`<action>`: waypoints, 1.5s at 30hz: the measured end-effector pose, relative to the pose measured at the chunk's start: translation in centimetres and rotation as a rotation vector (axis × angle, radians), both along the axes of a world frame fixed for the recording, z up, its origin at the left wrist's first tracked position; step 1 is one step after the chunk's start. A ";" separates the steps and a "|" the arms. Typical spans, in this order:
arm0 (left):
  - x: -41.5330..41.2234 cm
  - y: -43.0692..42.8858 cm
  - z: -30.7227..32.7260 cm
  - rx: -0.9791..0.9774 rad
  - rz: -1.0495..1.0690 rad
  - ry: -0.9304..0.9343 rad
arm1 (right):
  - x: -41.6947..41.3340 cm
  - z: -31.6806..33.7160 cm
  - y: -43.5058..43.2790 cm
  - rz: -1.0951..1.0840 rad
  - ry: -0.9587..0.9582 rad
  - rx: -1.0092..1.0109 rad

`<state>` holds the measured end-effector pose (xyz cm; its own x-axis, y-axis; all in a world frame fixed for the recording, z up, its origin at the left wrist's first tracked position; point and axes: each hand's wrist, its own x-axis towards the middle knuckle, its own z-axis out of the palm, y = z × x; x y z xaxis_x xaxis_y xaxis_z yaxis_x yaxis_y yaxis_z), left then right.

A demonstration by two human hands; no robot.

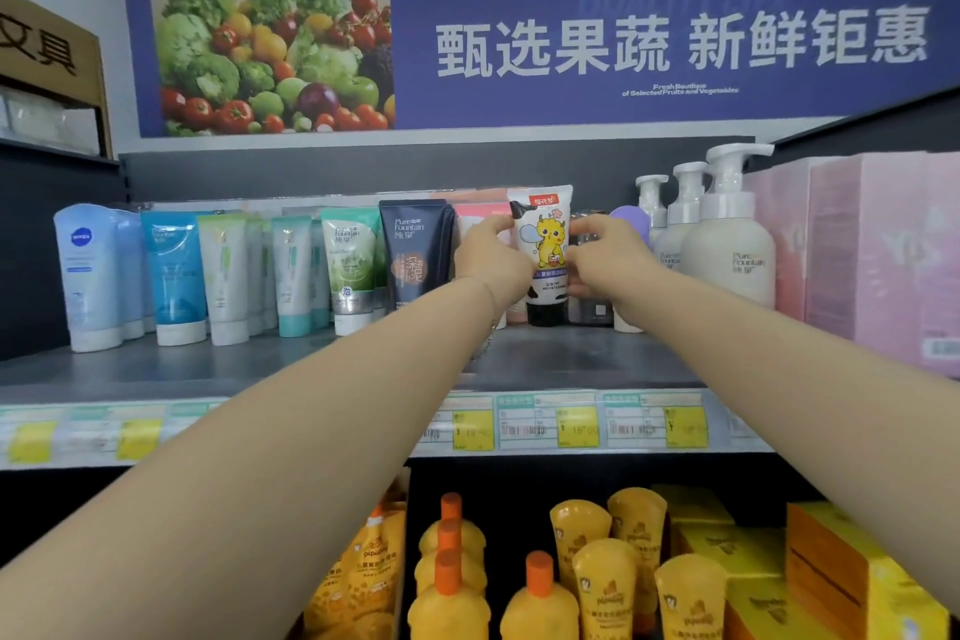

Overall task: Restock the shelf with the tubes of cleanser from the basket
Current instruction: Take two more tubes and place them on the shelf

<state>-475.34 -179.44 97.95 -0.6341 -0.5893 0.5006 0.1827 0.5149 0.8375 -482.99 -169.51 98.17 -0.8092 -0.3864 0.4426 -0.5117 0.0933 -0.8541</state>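
Along the bottom of the frame stand glossy yellow bottles [540, 603] with orange caps, and above them the grey metal shelf [218, 369] with its strip of price labels [576, 426]. At centre, the left hand [493, 260] and right hand [608, 255] each pinch a side of a soft white tube [543, 250] with a black cap, standing cap-down among the others. A careless release could tip it into the dark tube [413, 250] beside it and topple that smooth, narrow-footed row.

Both arms outstretched, left hand [491, 257] and right hand [605, 257] pinching.
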 end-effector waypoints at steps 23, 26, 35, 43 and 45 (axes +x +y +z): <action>-5.0 -0.6 -2.3 0.024 -0.068 -0.150 | -2.2 -1.3 -0.9 -0.110 -0.015 0.194; -5.0 -0.8 -2.3 0.002 -0.090 -0.146 | -2.2 -1.5 -1.3 -0.083 -0.027 0.171; -4.4 -0.4 -2.0 -0.093 -0.097 -0.239 | -1.6 -1.6 -0.9 -0.073 -0.003 0.206; -0.4 0.4 -0.6 -0.657 0.114 -0.306 | 0.7 -0.9 0.7 -0.172 0.326 0.385; 1.5 0.4 -0.5 -0.902 0.190 -0.356 | 2.1 -0.8 1.2 -0.204 0.436 0.493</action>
